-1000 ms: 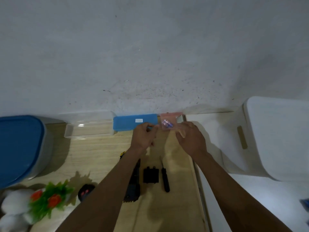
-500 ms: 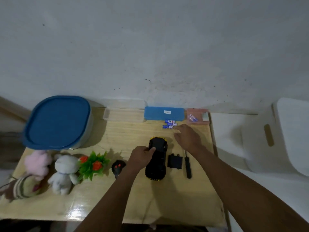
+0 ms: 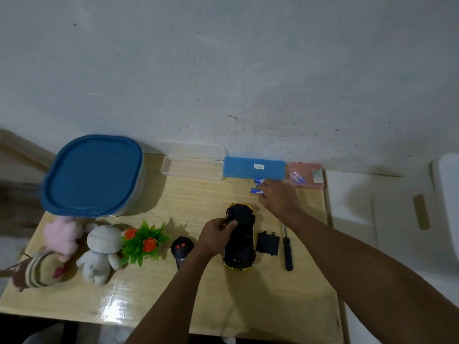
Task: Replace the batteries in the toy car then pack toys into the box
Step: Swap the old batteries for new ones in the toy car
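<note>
The toy car lies upside down on the wooden table, black underside up with yellow edges. My left hand grips its left side. My right hand reaches to the blue batteries lying in front of the blue case, fingers over them; whether it holds one I cannot tell. The black battery cover and a black screwdriver lie right of the car. The black remote is left of my left hand. The blue-lidded box stands at the back left.
Plush toys sit at the front left: a pink one, a white one, a striped one, plus a plastic plant. A clear tray and a pink tray stand by the wall. A white chair is at the right.
The view pulled back and showed the whole table. My left hand came down from the blue case onto the car. My right hand left the pink tray and moved to the loose batteries.
</note>
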